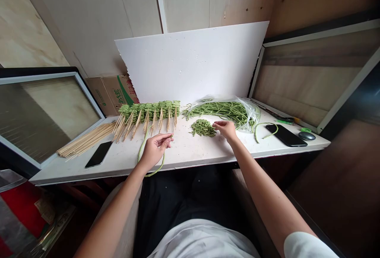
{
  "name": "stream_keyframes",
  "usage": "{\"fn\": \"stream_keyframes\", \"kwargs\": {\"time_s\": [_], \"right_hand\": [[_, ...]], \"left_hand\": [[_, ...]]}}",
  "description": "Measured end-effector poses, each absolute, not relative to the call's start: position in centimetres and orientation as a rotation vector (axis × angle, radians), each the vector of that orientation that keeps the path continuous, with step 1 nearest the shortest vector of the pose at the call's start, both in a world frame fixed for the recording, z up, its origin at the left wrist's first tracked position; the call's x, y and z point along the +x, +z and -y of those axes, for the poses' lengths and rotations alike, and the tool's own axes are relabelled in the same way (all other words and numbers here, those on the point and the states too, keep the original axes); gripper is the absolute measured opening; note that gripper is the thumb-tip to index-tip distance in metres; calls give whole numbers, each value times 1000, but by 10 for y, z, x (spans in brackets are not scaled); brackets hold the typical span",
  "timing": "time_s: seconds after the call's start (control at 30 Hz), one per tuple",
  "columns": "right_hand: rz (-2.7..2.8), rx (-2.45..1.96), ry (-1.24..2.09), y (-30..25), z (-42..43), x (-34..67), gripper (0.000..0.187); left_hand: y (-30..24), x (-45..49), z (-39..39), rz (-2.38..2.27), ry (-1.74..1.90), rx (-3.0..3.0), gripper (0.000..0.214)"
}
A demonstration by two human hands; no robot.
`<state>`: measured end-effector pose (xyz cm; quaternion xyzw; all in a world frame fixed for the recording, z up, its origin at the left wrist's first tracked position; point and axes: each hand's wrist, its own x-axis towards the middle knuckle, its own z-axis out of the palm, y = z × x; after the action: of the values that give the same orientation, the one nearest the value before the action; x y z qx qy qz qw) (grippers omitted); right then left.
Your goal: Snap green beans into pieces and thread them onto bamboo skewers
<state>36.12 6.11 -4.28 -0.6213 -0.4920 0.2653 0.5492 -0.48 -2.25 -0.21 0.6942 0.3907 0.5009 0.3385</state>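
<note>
Pinching a long green yardlong bean [148, 153] near its upper end, the left hand [156, 150] grasps it between thumb and fingertips, and the rest of the bean loops down past the near edge of the white table [190, 151]. The right hand [226, 129] hovers just to the right of a small heap of cut bean pieces [203, 128], its fingertips [214, 123] drawn together; whether they hold a small piece, I cannot tell.

Behind the heap, a crumpled clear plastic bag [249, 114] lies open on its side at the far right of the table, with a bundle of long beans [218, 110] spilling from its mouth toward the left. One loose bean [265, 128] curves across the table just beyond the bag.

To the left, a tight row of cut bean pieces threaded on bamboo skewers [148, 115] lies along the far edge, with the bare skewer tips pointing toward the person. A bundle of unused bamboo skewers [86, 141] sits further left, beside a black phone [99, 154]. A second black phone [285, 135] lies at the right, near a dark oval object [306, 136]. A cardboard box [111, 95] stands behind the left end, partly hidden by a white foam board [190, 64] propped against the far wall.
</note>
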Motion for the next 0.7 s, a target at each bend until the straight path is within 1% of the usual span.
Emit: {"fn": "stream_keyframes", "kwargs": {"time_s": [0.13, 0.27, 0.33, 0.47, 0.53, 0.6, 0.7], "right_hand": [[1072, -1392, 751, -30, -56, 358, 29], [1091, -1320, 774, -7, -45, 343, 31], [1241, -1231, 813, 7, -36, 328, 35], [1733, -933, 1075, 30, -11, 288, 50], [1921, -847, 1096, 35, 0, 270, 56], [2021, -798, 1036, 36, 9, 254, 56], [2052, -774, 946, 33, 14, 240, 47]], "left_hand": [[2, -1, 27, -994, 1371, 1712, 52], [6, 4, 31, -946, 1371, 1621, 57], [6, 6, 33, -933, 1358, 1598, 60], [3, 6, 33, -949, 1355, 1619, 63], [1, 6, 33, -961, 1345, 1652, 65], [1, 8, 35, -956, 1335, 1681, 66], [1, 11, 38, -935, 1323, 1698, 65]]}}
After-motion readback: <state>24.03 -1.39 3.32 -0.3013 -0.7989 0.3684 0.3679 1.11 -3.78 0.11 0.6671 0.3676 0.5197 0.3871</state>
